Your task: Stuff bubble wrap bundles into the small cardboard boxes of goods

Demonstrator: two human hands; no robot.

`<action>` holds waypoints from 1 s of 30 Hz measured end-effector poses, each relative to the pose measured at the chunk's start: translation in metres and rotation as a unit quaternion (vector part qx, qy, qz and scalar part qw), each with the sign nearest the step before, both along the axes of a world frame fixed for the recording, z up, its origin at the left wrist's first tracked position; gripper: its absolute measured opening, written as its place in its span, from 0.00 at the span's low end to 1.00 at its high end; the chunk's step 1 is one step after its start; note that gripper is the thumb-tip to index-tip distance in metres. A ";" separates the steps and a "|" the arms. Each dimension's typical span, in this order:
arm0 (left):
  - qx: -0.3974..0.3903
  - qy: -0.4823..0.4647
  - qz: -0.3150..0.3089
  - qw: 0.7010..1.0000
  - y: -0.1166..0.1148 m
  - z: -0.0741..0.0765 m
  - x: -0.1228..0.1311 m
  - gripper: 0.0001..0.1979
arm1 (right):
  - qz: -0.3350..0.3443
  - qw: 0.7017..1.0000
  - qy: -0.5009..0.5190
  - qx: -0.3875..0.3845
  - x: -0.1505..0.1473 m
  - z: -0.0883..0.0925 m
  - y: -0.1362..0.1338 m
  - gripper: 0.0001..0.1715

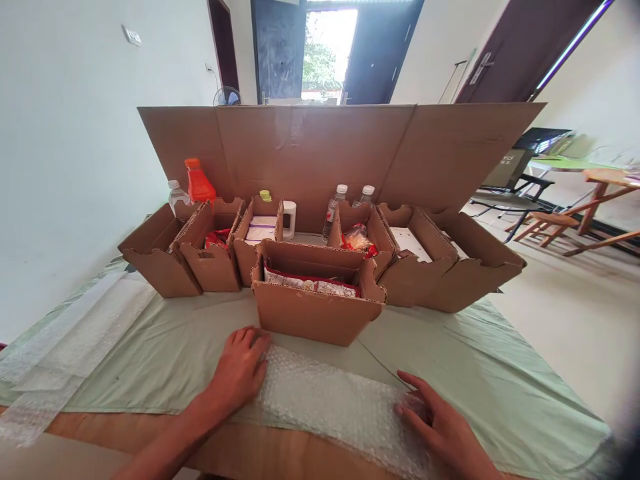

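Note:
A strip of clear bubble wrap (330, 393) lies at the near edge of the cloth-covered table, between my two hands. At its left end my left hand (243, 363) is closed, fingers bent over the edge of the wrap. Over the right end is my right hand (433, 413), its index finger stretched out and its thumb apart from it; the other fingers are partly hidden. Just beyond the wrap stands an open cardboard box (317, 310) holding a white and red printed packet (310, 285).
More cardboard boxes (217, 263) with packets stand in a row behind, before a tall cardboard panel (320, 143). An orange bottle (199, 183) and clear bottles (336, 210) stand there too. More bubble wrap (85, 333) lies at the left. A wooden stool (555, 223) is off to the right.

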State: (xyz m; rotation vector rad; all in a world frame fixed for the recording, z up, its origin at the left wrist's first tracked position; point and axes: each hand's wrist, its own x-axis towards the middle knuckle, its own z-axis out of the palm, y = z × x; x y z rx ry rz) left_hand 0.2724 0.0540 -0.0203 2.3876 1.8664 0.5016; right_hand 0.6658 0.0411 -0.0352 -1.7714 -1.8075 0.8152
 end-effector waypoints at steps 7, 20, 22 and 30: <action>-0.070 0.058 0.064 0.994 -0.011 -0.006 -0.043 0.18 | -0.031 0.998 -0.047 0.025 -0.020 -0.004 -0.008 0.28; 0.082 0.019 -0.123 0.989 -0.055 -0.025 0.014 0.21 | 0.195 0.948 -0.149 0.201 -0.150 0.004 -0.032 0.27; 0.059 0.009 -0.133 0.989 -0.058 -0.036 -0.001 0.22 | 0.224 0.944 -0.160 0.180 -0.143 -0.004 -0.036 0.25; 0.109 -0.009 0.109 0.988 -0.052 -0.049 -0.093 0.27 | -0.053 0.929 -0.280 0.235 -0.004 -0.006 -0.034 0.21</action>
